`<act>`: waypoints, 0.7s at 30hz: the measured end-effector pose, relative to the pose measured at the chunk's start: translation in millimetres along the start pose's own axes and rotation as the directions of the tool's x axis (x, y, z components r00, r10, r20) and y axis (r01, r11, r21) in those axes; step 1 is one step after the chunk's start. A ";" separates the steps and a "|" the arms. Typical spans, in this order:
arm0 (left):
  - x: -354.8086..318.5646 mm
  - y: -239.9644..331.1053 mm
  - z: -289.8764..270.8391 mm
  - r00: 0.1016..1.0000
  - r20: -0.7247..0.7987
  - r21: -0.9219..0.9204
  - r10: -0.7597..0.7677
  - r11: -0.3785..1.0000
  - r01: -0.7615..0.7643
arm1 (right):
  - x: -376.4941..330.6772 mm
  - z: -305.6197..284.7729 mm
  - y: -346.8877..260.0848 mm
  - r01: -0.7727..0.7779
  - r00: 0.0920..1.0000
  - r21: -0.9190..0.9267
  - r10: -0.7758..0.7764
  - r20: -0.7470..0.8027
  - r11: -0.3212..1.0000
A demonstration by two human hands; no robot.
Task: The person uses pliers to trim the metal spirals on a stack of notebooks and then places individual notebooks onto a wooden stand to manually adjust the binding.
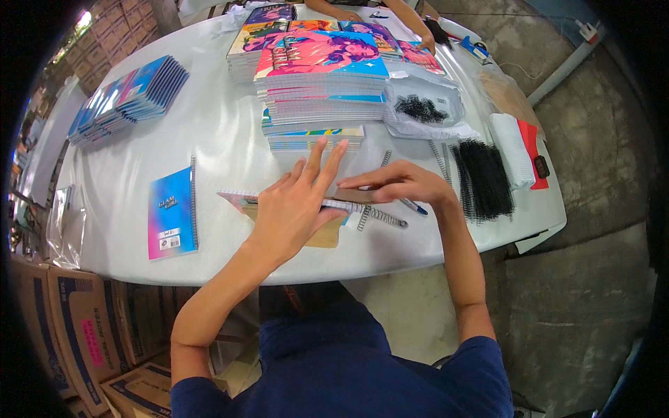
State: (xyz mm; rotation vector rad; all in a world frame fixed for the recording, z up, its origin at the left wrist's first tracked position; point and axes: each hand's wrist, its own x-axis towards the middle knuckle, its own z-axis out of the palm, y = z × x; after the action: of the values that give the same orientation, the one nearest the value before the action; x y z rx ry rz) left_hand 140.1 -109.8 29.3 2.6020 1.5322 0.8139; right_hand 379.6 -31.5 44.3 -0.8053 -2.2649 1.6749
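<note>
Since there's lettering all over this white table (pixel 216 258), labels first: the blue-and-pink notebook (pixel 173 212) at near left has a dark title and a white barcode sticker (pixel 169 239). Far centre, the tall stack of notebooks (pixel 320 83) has pale block letters on a glossy pink-and-blue illustrated cover. Cartons (pixel 87 327) on the near left floor have dark print and a pink tag.

The notebook being worked on (pixel 238 196) sits near centre, seen almost edge-on, with a loose springy wire coil (pixel 387 217) sticking out past its right end. Left hand (pixel 289 205) lies over it, index and middle fingers long and slightly apart, thumb by the near edge. Right hand (pixel 411 182) is at the coil end, index finger stretched left, thumb tucked below; can't tell whether they're pinching anything. Smooth tan board (pixel 324 237) shows just nearside.

Over right: a blue pen (pixel 416 207), a dense bristly bundle of black coils (pixel 482 180), a textured white roll (pixel 512 150), and, farther back, a wrinkled white plastic-lined tray (pixel 446 125) of tangled black coils (pixel 420 108).
</note>
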 end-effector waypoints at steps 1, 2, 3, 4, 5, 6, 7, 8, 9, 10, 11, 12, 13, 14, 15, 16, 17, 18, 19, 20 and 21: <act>1.4 1.3 -1.7 1.000 -0.001 -0.017 -0.008 1.000 0.008 | -0.2 -3.9 -0.3 0.079 0.997 0.021 -0.079 0.001 0.997; 2.0 3.1 -3.7 1.000 -0.003 -0.034 -0.016 0.999 0.016 | 1.1 -9.9 2.2 0.158 0.987 0.041 -0.158 0.002 0.987; 3.0 4.0 -5.6 1.000 -0.004 -0.051 -0.026 0.998 0.025 | 2.1 -13.7 4.4 0.236 0.972 0.061 -0.236 0.004 0.970; 1.9 2.4 -5.2 1.000 -0.010 -0.046 -0.026 0.999 0.025 | 3.8 -6.4 7.1 0.432 0.875 0.430 -0.485 0.014 0.792; 1.1 -0.3 -4.5 1.000 -0.017 -0.042 -0.026 0.999 0.025 | 6.2 -7.8 6.0 0.333 0.928 0.298 -0.366 0.062 0.895; 0.0 -2.0 -3.6 0.999 -0.023 -0.038 -0.026 0.999 0.025 | 8.9 -10.5 3.1 0.222 0.967 0.153 -0.238 0.091 0.963; -0.7 -3.2 -5.0 0.999 -0.019 -0.030 -0.033 0.999 0.032 | 11.9 -10.7 0.9 0.114 0.989 0.005 -0.114 0.090 0.993; -1.2 -3.8 -6.3 0.999 -0.015 -0.023 -0.039 0.999 0.039 | 18.3 -7.4 3.7 0.044 0.997 -0.098 -0.037 0.067 0.994; -1.9 -4.6 -8.1 0.999 -0.011 -0.015 -0.046 0.999 0.046 | 18.3 -6.3 10.6 0.180 0.978 0.144 -0.193 0.083 0.973; -2.4 -5.1 -8.3 0.999 -0.015 -0.010 -0.052 0.999 0.052 | 16.0 -6.4 11.7 0.286 0.939 0.370 -0.335 0.074 0.884; -3.1 -5.9 -8.7 0.998 -0.019 -0.004 -0.058 0.998 0.057 | 14.4 -6.5 11.7 0.363 0.886 0.574 -0.463 0.032 0.734; -3.0 -6.6 -8.9 0.998 -0.023 0.001 -0.063 0.998 0.063 | 20.5 -3.7 13.1 0.472 0.777 0.657 -0.629 0.005 0.588; -4.0 -7.6 -9.5 0.998 -0.024 0.008 -0.056 0.998 0.056 | 23.2 -2.2 12.1 0.379 0.884 0.457 -0.461 0.079 0.805; -4.2 -8.6 -9.7 0.999 -0.025 0.015 -0.048 0.999 0.048 | 26.7 -2.4 11.2 0.236 0.959 0.222 -0.264 0.103 0.946; -5.1 -9.8 -9.9 0.999 -0.026 0.022 -0.040 0.999 0.041 | 30.3 -2.9 11.5 0.058 0.996 -0.025 -0.056 0.073 0.998; -5.6 -11.0 -9.9 0.998 -0.042 0.012 -0.045 0.999 0.046 | 32.7 -8.7 10.6 0.109 0.993 0.025 -0.110 0.049 0.994; -7.3 -12.3 -9.6 0.997 -0.057 0.001 -0.051 0.999 0.051 | 33.1 -8.4 10.3 0.251 0.959 0.213 -0.273 0.076 0.944; -7.7 -13.4 -10.3 0.996 -0.074 -0.010 -0.057 0.998 0.056 | 32.3 -5.5 10.3 0.368 0.900 0.397 -0.429 0.074 0.841; -8.9 -14.2 -11.4 0.997 -0.061 0.010 -0.053 0.999 0.053 | 32.7 -1.0 13.4 0.449 0.821 0.578 -0.569 0.033 0.681; -9.1 -14.5 -13.7 0.998 -0.047 0.030 -0.049 0.998 0.050 | 33.7 -0.9 14.0 0.346 0.923 0.276 -0.378 0.068 0.897; -10.1 -15.1 -14.7 0.998 -0.034 0.050 -0.045 0.998 0.046 | 36.8 -0.2 14.0 0.278 0.953 0.214 -0.297 0.061 0.937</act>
State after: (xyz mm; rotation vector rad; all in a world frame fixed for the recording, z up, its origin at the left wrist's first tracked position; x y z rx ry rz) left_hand 117.4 -113.8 33.6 2.5904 1.6351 0.8287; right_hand 353.4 -8.6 25.9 -0.3371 -2.0991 1.7930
